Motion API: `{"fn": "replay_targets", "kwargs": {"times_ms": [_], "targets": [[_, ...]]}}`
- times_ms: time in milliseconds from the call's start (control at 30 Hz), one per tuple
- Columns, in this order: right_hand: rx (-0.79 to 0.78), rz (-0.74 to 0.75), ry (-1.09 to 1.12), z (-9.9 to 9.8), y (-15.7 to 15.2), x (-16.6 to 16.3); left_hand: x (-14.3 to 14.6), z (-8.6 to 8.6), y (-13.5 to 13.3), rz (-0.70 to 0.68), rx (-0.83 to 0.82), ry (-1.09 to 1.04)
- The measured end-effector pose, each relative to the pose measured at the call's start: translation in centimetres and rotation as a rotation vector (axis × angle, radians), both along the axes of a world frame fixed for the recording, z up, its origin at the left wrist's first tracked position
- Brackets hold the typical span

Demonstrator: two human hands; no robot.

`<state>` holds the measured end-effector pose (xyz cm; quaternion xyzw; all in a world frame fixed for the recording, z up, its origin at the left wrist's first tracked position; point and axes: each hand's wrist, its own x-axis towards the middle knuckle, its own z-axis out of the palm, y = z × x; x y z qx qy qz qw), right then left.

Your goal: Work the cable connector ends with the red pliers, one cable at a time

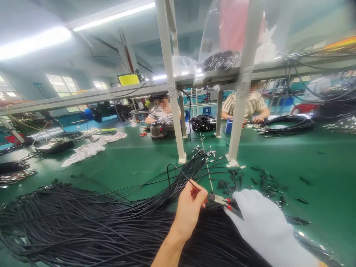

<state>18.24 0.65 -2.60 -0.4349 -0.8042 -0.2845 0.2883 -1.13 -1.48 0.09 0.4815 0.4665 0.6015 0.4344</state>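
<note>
My bare left hand [189, 207] pinches a black cable [178, 170] near its end, with the thumb over the bent fingers. On my right hand [264, 218] is a white glove, and it grips pliers [221, 200] with black and red handles. The jaws of the pliers meet the cable end just right of my left fingers; whether they bite into it I cannot tell. Under and left of both hands spreads a large heap of black cables [91, 222]. A bundle of these cables [191, 163] runs toward the shelf posts, silvery connectors at its tip.
Small black pieces [267, 181] lie scattered on the green table [328, 159] at right. Two shelf posts [235, 111] stand ahead. White cloths [86, 152] lie at left. Across the table sit two people [244, 105] near coiled cables [289, 124] and a dark device [158, 130].
</note>
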Motion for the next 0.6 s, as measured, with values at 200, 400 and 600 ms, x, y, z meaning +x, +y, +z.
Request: {"fn": "replay_targets", "kwargs": {"times_ms": [200, 400, 600], "targets": [[0.028, -0.008, -0.026, 0.03, 0.23, 0.13, 0.14, 0.05, 0.0, 0.013, -0.011, 0.005], [0.065, -0.054, -0.057, 0.24, 0.17, 0.21, 0.39, -0.05, -0.12, 0.017, -0.013, -0.009], [-0.065, -0.058, -0.09, 0.51, 0.55, 0.34, 0.13, 0.91, -0.49, -0.125, -0.015, -0.109]]}}
